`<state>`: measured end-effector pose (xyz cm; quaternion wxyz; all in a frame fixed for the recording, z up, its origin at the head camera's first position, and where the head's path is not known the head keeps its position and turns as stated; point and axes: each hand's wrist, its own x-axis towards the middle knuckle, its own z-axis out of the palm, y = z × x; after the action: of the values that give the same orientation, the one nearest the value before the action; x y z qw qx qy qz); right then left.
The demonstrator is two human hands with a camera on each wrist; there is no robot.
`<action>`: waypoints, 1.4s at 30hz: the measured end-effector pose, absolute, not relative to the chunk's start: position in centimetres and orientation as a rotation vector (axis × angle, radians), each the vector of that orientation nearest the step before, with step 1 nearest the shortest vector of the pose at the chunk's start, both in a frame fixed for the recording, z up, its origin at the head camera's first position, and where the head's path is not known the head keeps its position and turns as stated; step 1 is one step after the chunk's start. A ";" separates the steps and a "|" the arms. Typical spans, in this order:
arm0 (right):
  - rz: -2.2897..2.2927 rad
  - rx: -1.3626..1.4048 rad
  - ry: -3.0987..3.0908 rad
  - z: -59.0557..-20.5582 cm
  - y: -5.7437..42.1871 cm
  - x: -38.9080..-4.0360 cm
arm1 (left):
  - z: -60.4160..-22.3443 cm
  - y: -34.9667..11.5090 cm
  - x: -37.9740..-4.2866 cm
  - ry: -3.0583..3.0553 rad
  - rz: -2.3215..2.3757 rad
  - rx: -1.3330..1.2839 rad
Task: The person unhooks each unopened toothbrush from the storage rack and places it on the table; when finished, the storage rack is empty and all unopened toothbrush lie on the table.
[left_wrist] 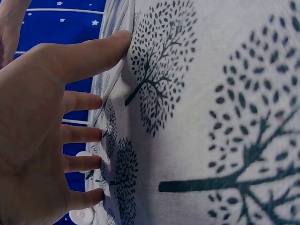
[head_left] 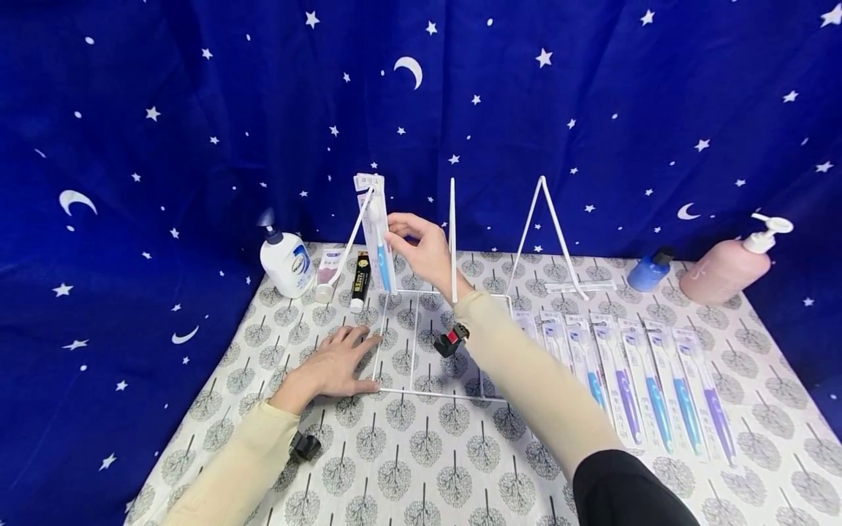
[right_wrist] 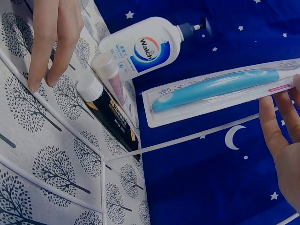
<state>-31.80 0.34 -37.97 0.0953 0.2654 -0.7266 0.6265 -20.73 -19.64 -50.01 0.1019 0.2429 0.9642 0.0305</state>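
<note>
My right hand (head_left: 421, 245) holds a packaged toothbrush (head_left: 379, 241) by its edge, upright at the left end of a white wire rack (head_left: 454, 241). Through the clear pack a blue handle shows, and in the right wrist view this toothbrush pack (right_wrist: 215, 91) spans the upper right, with the right hand's fingers (right_wrist: 276, 122) at its edge. Another pack overlaps behind it in the head view. Fingers spread, my left hand (head_left: 335, 365) rests on the patterned tablecloth at the rack's front left corner. Its thumb (left_wrist: 101, 56) lies along the rack's base wire.
Several packaged toothbrushes (head_left: 651, 387) lie in a row on the right. A white pump bottle (head_left: 287, 263), a toothpaste tube (head_left: 329, 270) and a black tube (head_left: 360, 281) stand left of the rack. A blue bottle (head_left: 649, 270) and pink pump bottle (head_left: 723, 272) are at the back right.
</note>
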 end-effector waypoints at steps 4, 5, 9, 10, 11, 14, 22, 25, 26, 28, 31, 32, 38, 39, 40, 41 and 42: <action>1.877 0.808 -2.122 -37.8 0.4 -31.2 | -50.0 -19.6 -20.7 2.846 0.099 0.714; 1.881 0.810 -2.118 -37.8 0.4 -31.1 | -50.0 -19.6 -20.7 2.847 0.099 0.714; 1.885 0.799 -2.129 -38.1 0.3 -30.8 | -49.9 -19.6 -20.7 2.847 0.111 0.716; 1.884 0.808 -2.123 -38.4 0.3 -30.9 | -49.9 -19.6 -20.7 2.847 0.111 0.719; 1.880 0.813 -2.119 -38.7 0.3 -31.0 | -49.9 -19.6 -20.7 2.846 0.112 0.719; 1.868 0.818 -2.120 -38.9 0.3 -30.7 | -49.9 -19.6 -20.7 2.841 0.114 0.722; 1.907 0.829 -2.110 -37.1 0.2 -27.9 | -49.9 -19.6 -20.6 2.856 0.123 0.729; 1.914 0.840 -2.100 -37.4 0.1 -27.5 | -49.8 -19.7 -20.5 2.862 0.130 0.733; 1.919 0.842 -2.099 -37.4 0.1 -27.3 | -49.8 -19.7 -20.5 2.863 0.135 0.734; 1.921 0.840 -2.104 -37.6 0.1 -27.1 | -49.8 -19.6 -20.5 2.861 0.136 0.735; 1.906 0.832 -2.119 -37.6 0.2 -26.6 | -49.8 -19.5 -20.4 2.859 0.136 0.744; 1.903 0.832 -2.119 -37.7 0.2 -26.5 | -49.8 -19.5 -20.4 2.860 0.130 0.745; 1.928 0.909 -2.033 -37.7 0.2 -25.4 | -49.9 -19.5 -20.5 2.868 0.120 0.739; 1.933 0.925 -2.023 -37.7 0.2 -25.3 | -50.0 -19.5 -20.5 2.870 0.118 0.739; 1.938 0.938 -2.018 -37.7 0.2 -25.1 | -50.0 -19.6 -20.5 2.868 0.112 0.734; 1.945 0.949 -2.015 -37.7 0.1 -24.9 | -50.1 -19.6 -20.5 2.866 0.105 0.729; 1.946 0.958 -2.015 -37.7 0.1 -24.8 | -50.1 -19.6 -20.5 2.866 0.101 0.727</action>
<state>-24.79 0.12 -37.71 0.0905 0.3223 -0.6778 0.6547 -20.54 -19.63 -50.10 0.0912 0.2448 0.9647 0.0340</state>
